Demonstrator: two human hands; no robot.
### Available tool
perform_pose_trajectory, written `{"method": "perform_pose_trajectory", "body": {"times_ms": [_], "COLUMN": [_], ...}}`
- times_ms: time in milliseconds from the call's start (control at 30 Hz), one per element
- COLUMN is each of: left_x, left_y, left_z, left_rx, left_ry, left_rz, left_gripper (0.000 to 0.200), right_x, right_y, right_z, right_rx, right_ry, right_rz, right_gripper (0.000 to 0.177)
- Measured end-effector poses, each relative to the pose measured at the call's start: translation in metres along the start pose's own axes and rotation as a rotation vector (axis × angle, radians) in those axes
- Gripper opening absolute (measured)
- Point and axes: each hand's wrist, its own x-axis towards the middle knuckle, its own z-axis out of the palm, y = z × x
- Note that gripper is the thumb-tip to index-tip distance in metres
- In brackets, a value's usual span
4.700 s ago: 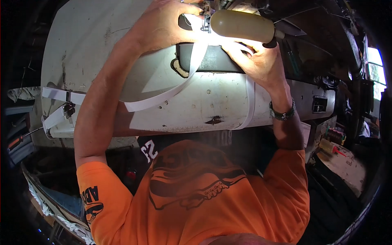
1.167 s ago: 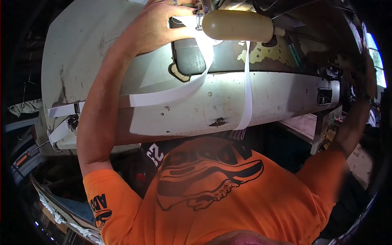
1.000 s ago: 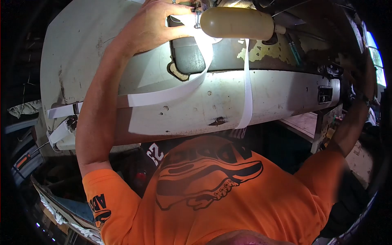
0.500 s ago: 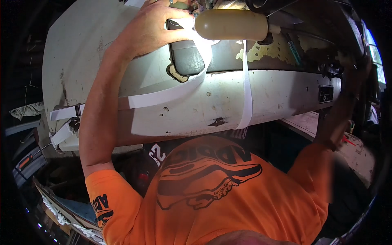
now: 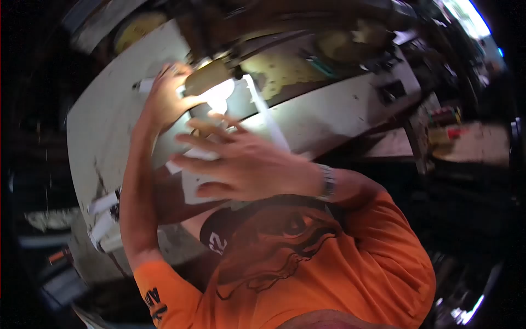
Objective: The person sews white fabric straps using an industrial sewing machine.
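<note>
My left hand [image 5: 167, 101] lies at the left side of a beige, rounded machine head [image 5: 208, 77], which looks like a sewing machine's. Its thumb reaches out apart from the fingers. A small white piece [image 5: 145, 85] shows just left of this hand. My right hand [image 5: 241, 164], smeared by motion and with a watch at the wrist, spreads its fingers above the near edge, holding nothing. A white strap [image 5: 268, 118] runs down over the white work surface [image 5: 318, 112]. Another white strap end [image 5: 104, 204] hangs at the left. My right hand hides part of the strap between.
A bright light glows below the machine head. A teal-handled tool [image 5: 320, 67] lies at the back right. A wooden bench [image 5: 476, 145] bearing a red item [image 5: 455, 132] stands to the right. An orange-handled tool [image 5: 56, 256] is at the lower left.
My right hand has come from the far right side to the middle, in front of the machine head. The view has swung, so the machine and my left hand appear lower and further left.
</note>
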Motion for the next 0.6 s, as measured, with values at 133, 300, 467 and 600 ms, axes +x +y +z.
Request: {"method": "perform_pose_trajectory", "body": {"times_ms": [133,300,467,600], "left_x": [0.005,-0.014,-0.032,-0.046], "left_y": [0.012,0.025,0.058,0.064], "left_z": [-0.004,-0.009,-0.008,0.003], "left_rx": [-0.017,0.108,0.128,0.076], "left_ry": [-0.009,-0.163,-0.123,-0.036], "left_rz": [-0.040,-0.232,-0.271,-0.327], "left_gripper": [0.039,0.037,0.032,0.028], "right_x": [0.002,-0.022,-0.031,-0.020], "right_y": [0.014,0.061,0.074,0.101], "right_z": [0.012,-0.029,-0.025,-0.032], "right_rx": [0.034,0.021,-0.217,-0.373], "right_ry": [-0.179,-0.044,0.152,-0.011], "right_rz": [0.253,0.406,0.455,0.431], "right_gripper": [0.040,0.039,0.020,0.021]}}
